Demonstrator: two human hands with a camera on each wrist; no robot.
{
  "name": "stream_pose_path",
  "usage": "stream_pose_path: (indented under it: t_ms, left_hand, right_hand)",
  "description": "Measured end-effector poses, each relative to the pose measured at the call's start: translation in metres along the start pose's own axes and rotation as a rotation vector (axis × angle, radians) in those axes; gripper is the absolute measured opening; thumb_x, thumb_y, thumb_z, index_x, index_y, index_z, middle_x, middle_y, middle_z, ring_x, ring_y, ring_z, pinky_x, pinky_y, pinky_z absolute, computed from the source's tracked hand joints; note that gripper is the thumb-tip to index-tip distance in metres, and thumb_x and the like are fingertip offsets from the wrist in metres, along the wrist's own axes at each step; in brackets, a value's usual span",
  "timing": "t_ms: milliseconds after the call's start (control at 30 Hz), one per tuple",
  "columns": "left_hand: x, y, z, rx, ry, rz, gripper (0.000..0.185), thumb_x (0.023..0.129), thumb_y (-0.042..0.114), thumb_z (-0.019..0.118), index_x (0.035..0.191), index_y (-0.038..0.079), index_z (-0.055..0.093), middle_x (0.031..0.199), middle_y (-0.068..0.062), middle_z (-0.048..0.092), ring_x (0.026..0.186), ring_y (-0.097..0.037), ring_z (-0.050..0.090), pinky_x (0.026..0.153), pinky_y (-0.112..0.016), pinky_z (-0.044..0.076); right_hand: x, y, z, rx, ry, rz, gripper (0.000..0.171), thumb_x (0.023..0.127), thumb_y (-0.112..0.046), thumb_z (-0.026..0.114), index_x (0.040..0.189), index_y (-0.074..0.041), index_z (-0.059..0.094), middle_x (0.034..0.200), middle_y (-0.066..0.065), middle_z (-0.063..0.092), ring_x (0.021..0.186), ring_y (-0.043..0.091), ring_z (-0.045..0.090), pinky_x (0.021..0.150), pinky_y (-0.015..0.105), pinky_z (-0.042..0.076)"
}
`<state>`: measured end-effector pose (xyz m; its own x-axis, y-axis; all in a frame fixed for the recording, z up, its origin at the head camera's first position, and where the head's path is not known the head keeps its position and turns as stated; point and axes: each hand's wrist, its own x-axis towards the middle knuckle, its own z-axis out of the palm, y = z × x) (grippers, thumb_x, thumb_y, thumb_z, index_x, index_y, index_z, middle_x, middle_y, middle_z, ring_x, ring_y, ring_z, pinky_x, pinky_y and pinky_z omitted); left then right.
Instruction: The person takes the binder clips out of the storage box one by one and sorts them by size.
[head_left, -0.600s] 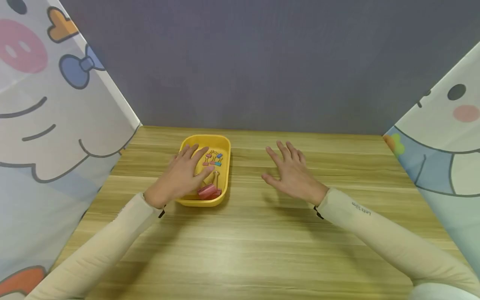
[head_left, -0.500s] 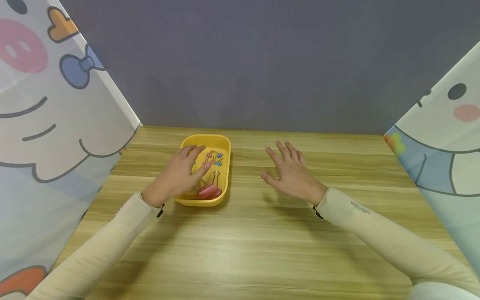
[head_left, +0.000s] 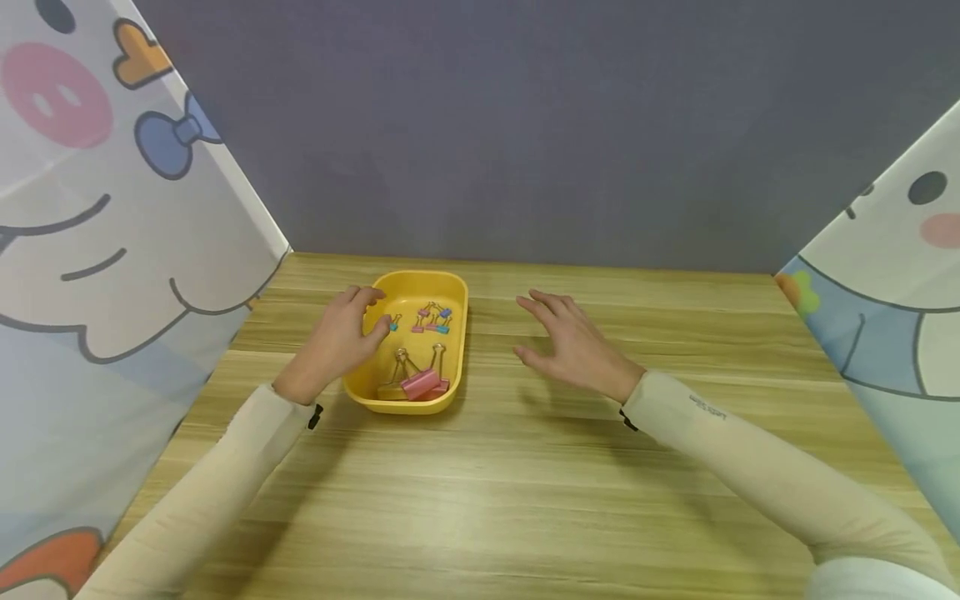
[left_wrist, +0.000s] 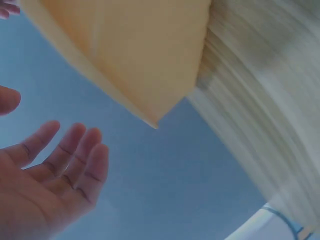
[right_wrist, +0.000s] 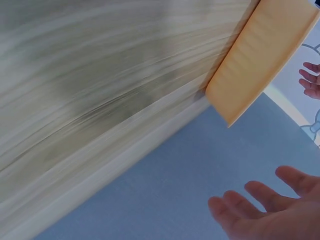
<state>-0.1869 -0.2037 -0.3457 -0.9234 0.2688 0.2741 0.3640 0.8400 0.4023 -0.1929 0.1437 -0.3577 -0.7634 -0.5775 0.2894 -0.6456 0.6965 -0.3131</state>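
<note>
A yellow tray point(head_left: 459, 358) stands on the wooden table, left of the middle. In its near part lie large binder clips, among them a pink binder clip point(head_left: 421, 384). Several small binder clips point(head_left: 432, 322) in pink, blue and teal lie farther back, with a teal one point(head_left: 394, 323) apart at the left. My left hand point(head_left: 339, 336) overlaps the tray's left rim, fingers relaxed and slightly bent, holding nothing. In the left wrist view its fingers are apart from the tray wall point(left_wrist: 135, 60). To the tray's right my right hand point(head_left: 576, 346) hovers over the table, fingers loosely spread.
The wooden table point(head_left: 450, 500) reaches back to a grey-blue wall panel point(head_left: 525, 133). White cartoon-printed cloths hang at the left side point(head_left: 150, 275) and the right side point(head_left: 892, 275).
My left hand has drawn back leftward from over the tray, uncovering more clips. My right hand has shifted slightly left and its fingers have come closer together. The head view has turned slightly.
</note>
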Motion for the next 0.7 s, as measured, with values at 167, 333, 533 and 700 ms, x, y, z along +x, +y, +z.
stream_pose_path:
  t_ms: [167, 333, 533, 700]
  left_hand:
    - [0.001, -0.01, 0.001, -0.04, 0.009, -0.048, 0.037, 0.092, 0.018, 0.057, 0.122, -0.003, 0.053, 0.108, -0.021, 0.055, 0.092, -0.035, 0.055, 0.077, -0.047, 0.047]
    - [0.002, -0.019, 0.001, -0.036, 0.009, -0.068, 0.036, 0.09, 0.013, 0.06, 0.122, -0.003, 0.053, 0.098, -0.019, 0.057, 0.084, -0.032, 0.056, 0.071, -0.045, 0.048]
    - [0.003, -0.031, 0.0, -0.059, -0.006, -0.131, 0.037, 0.091, 0.013, 0.06, 0.122, -0.004, 0.052, 0.096, -0.019, 0.057, 0.083, -0.032, 0.056, 0.069, -0.044, 0.048]
    - [0.002, -0.038, 0.001, -0.056, -0.032, -0.199, 0.035, 0.092, 0.015, 0.056, 0.122, -0.003, 0.051, 0.088, -0.019, 0.061, 0.069, -0.028, 0.057, 0.059, -0.038, 0.049]
  right_hand:
    - [0.008, -0.004, 0.003, 0.04, 0.029, -0.011, 0.067, 0.087, -0.043, 0.062, 0.143, -0.013, 0.04, 0.144, 0.013, 0.037, 0.131, 0.03, 0.033, 0.106, 0.052, 0.023]
    - [0.018, -0.011, 0.01, 0.066, 0.001, -0.034, 0.065, 0.088, -0.043, 0.06, 0.142, -0.011, 0.041, 0.143, 0.013, 0.037, 0.131, 0.029, 0.033, 0.108, 0.049, 0.02]
    - [0.025, -0.017, 0.019, 0.073, -0.039, -0.071, 0.064, 0.09, -0.041, 0.059, 0.142, -0.009, 0.041, 0.142, 0.014, 0.038, 0.13, 0.028, 0.034, 0.111, 0.044, 0.016]
    - [0.03, -0.023, 0.024, 0.092, -0.037, -0.1, 0.06, 0.09, -0.036, 0.061, 0.14, -0.01, 0.043, 0.139, 0.013, 0.041, 0.128, 0.027, 0.036, 0.109, 0.045, 0.021]
